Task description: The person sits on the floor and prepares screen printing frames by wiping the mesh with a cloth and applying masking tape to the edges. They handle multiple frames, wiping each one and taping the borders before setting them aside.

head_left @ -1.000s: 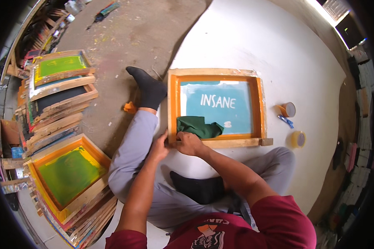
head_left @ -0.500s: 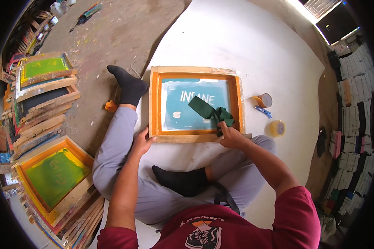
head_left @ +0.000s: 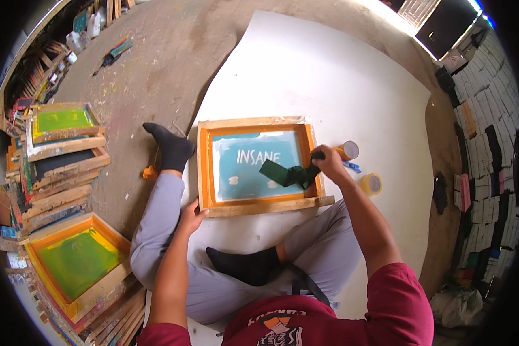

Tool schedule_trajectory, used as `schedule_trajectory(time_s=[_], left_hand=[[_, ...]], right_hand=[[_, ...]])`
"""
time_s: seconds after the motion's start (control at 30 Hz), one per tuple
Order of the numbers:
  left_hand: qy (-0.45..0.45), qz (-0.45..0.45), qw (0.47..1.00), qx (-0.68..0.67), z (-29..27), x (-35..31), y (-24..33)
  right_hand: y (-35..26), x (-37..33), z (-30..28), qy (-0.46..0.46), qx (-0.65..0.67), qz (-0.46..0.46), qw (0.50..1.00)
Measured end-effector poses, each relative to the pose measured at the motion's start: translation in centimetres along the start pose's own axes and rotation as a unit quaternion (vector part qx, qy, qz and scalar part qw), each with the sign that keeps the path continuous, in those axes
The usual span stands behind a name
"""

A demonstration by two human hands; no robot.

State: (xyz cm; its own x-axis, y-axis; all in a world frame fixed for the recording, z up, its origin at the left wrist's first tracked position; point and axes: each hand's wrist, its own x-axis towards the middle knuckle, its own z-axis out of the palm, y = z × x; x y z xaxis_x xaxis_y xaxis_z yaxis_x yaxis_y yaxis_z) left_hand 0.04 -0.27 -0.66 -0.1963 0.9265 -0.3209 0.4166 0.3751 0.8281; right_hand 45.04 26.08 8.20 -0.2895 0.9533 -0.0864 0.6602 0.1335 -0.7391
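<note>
The head view shows the person seated on a large white sheet [head_left: 340,75] spread over the dusty floor [head_left: 150,63], with a wooden screen-printing frame [head_left: 258,206] lying flat before the crossed legs. Since a second ago the dark green cloth [head_left: 287,173] has travelled from the frame's near left corner across the teal mesh to its right edge, so the wiping appears to be well along, with the right side now being covered. The right hand [head_left: 328,162] is closed around one end of the cloth, pressing it against the mesh just inside the frame's right rail. The left hand [head_left: 191,214] has slid to the frame's near left corner and rests there with fingers curled against the wood, steadying it. The mesh carries white block lettering in its middle and two small pale patches below. Past the sheet's left edge, stacked frames [head_left: 63,173] with green and dark screens lie on the floor. Near the sheet's right edge sit a small orange-sided pot [head_left: 348,150] and a yellow tape roll [head_left: 372,184], close together.
</note>
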Motion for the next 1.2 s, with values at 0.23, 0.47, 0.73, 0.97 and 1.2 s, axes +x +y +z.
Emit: schedule_trajectory(time_s=[0.23, 0.47, 0.73, 0.97, 1.2], left_hand=[[-0.023, -0.020, 1.000, 0.005, -0.3, -0.2, 1.0], [-0.016, -0.035, 0.998, 0.051, -0.4, 0.0, 0.3], [-0.021, -0.033, 0.999, -0.012, 0.4, 0.3, 0.1], [-0.002, -0.008, 1.000, 0.008, 0.0, -0.6, -1.8], [-0.012, -0.084, 0.996, 0.038, 0.0, -0.1, -2.4]], right_hand=[[-7.5, 6.1, -9.2, 0.287, 0.018, -0.013, 0.958], [-9.9, 8.8, -13.7, 0.432, -0.015, -0.140, 0.891], [1.4, 10.0, -6.3, 0.359, -0.094, -0.056, 0.927], [0.6, -0.1, 2.8, -0.059, -0.172, 0.284, 0.942], [-1.4, -1.4, 2.8, 0.046, -0.119, 0.232, 0.964]])
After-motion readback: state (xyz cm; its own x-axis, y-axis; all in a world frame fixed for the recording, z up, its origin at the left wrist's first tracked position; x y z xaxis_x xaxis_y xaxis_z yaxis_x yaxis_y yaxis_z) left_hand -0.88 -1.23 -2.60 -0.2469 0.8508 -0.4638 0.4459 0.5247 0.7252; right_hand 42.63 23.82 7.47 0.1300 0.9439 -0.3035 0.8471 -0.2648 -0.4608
